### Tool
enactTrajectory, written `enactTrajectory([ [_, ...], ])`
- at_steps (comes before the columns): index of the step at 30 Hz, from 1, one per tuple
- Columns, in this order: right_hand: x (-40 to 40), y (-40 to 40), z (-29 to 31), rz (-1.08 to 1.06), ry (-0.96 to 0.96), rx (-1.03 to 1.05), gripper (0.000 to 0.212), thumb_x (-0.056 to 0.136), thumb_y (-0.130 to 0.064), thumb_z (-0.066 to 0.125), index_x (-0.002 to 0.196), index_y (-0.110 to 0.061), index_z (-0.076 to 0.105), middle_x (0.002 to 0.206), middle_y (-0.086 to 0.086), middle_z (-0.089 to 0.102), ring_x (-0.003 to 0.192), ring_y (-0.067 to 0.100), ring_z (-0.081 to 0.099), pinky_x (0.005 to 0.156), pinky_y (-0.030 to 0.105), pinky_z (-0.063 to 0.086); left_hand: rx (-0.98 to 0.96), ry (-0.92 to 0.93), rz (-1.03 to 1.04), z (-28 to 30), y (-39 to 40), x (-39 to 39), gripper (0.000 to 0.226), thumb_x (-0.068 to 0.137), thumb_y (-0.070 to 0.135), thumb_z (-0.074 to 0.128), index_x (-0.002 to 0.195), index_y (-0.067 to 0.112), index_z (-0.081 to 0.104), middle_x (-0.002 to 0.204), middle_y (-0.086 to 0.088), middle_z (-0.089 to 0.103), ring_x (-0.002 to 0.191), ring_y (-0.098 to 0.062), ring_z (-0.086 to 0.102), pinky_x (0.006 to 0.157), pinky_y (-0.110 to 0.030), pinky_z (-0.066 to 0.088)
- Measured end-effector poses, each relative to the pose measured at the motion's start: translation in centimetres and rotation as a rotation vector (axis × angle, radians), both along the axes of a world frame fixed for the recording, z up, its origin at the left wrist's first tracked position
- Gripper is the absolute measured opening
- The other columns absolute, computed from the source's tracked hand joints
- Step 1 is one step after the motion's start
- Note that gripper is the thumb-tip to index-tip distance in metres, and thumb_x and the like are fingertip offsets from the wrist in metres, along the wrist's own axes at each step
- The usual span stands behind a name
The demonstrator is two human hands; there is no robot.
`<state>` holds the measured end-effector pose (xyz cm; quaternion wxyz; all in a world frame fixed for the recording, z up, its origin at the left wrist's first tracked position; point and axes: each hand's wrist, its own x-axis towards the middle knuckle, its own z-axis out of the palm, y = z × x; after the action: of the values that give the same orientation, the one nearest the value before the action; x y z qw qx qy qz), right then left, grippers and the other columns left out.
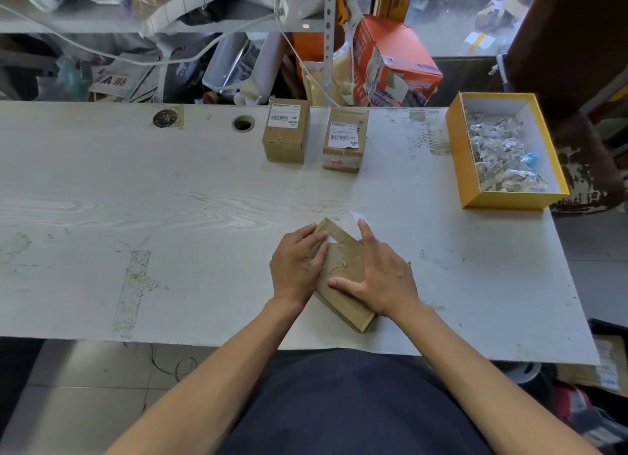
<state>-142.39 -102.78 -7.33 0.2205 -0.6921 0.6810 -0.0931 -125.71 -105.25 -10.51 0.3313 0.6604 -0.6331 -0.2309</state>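
Observation:
A flat brown cardboard box [343,274] lies at an angle on the white table [170,216], near its front edge. Torn white label remains show on the box top. My left hand [297,267] rests on the box's left side, its fingertips next to a white label scrap [332,239]. My right hand [380,278] lies on the right side. Its thumb is flat across the top and its index finger is stretched out along the far right edge. A small white paper bit [356,215] pokes out just beyond the box.
Two small taped cardboard boxes with barcode labels [286,135] [345,140] stand at the table's back. A yellow open box [465,169] holding several crumpled label scraps sits at the right. A cable hole [243,123] is in the tabletop. Cluttered shelves rise behind.

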Motion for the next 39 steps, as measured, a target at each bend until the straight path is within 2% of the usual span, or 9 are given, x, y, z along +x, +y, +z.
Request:
enactTrajectory([
  [5, 0.0, 0.0, 0.3, 0.002, 0.005, 0.010, 0.121, 0.065, -0.080, 0.063, 0.155, -0.027, 0.001, 0.124, 0.001, 0.058, 0.110, 0.022, 0.056, 0.084, 0.036, 0.046, 0.062, 0.083, 0.033, 0.1, 0.0, -0.2, 0.016, 0.088, 0.029, 0.070, 0.101, 0.028, 0.079, 0.120, 0.013, 0.069, 0.108, -0.008, 0.060, 0.085, -0.017, 0.041],
  [9, 0.0, 0.0, 0.4, 0.006, 0.012, 0.003, 0.119, 0.066, -0.080, 0.062, 0.155, -0.027, 0.002, 0.126, -0.001, 0.057, 0.112, 0.021, 0.055, 0.084, 0.037, 0.046, 0.108, 0.165, 0.039, 0.3, -0.3, -0.1, 0.014, 0.087, 0.024, 0.073, 0.098, 0.028, 0.079, 0.117, 0.015, 0.069, 0.110, -0.006, 0.062, 0.092, -0.021, 0.047],
  [18, 0.1, 0.0, 0.1, 0.002, 0.011, 0.010, 0.119, 0.066, -0.081, 0.062, 0.155, -0.027, 0.004, 0.126, -0.003, 0.057, 0.113, 0.021, 0.054, 0.085, 0.036, 0.045, 0.171, 0.273, 0.051, 1.2, -1.5, 0.2, 0.008, 0.080, 0.018, 0.077, 0.084, 0.025, 0.079, 0.101, 0.017, 0.068, 0.096, 0.004, 0.061, 0.082, -0.017, 0.049],
  [26, 0.1, 0.0, 0.0, 0.003, 0.001, 0.012, 0.118, 0.066, -0.081, 0.062, 0.155, -0.029, 0.003, 0.131, -0.003, 0.055, 0.115, 0.021, 0.053, 0.086, 0.037, 0.045, 0.189, 0.281, 0.032, 1.2, -1.7, 0.3, 0.011, 0.080, 0.018, 0.076, 0.078, 0.028, 0.078, 0.101, 0.018, 0.066, 0.092, 0.018, 0.056, 0.073, -0.007, 0.043],
  [33, 0.0, 0.0, -0.2, -0.003, -0.016, 0.008, 0.118, 0.064, -0.083, 0.061, 0.153, -0.033, 0.002, 0.129, -0.004, 0.055, 0.114, 0.020, 0.054, 0.083, 0.036, 0.045, 0.121, 0.343, 0.038, 0.8, -1.0, 0.3, 0.009, 0.082, 0.018, 0.078, 0.089, 0.024, 0.080, 0.104, 0.014, 0.069, 0.098, 0.008, 0.061, 0.081, -0.005, 0.042],
  [39, 0.0, 0.0, 0.0, 0.011, 0.001, -0.008, 0.117, 0.066, -0.081, 0.061, 0.154, -0.030, 0.003, 0.130, -0.003, 0.055, 0.113, 0.021, 0.055, 0.083, 0.036, 0.045, 0.131, 0.348, 0.048, 0.8, -1.2, 0.2, 0.009, 0.081, 0.017, 0.078, 0.087, 0.023, 0.080, 0.103, 0.014, 0.069, 0.098, 0.004, 0.063, 0.082, -0.005, 0.042],
])
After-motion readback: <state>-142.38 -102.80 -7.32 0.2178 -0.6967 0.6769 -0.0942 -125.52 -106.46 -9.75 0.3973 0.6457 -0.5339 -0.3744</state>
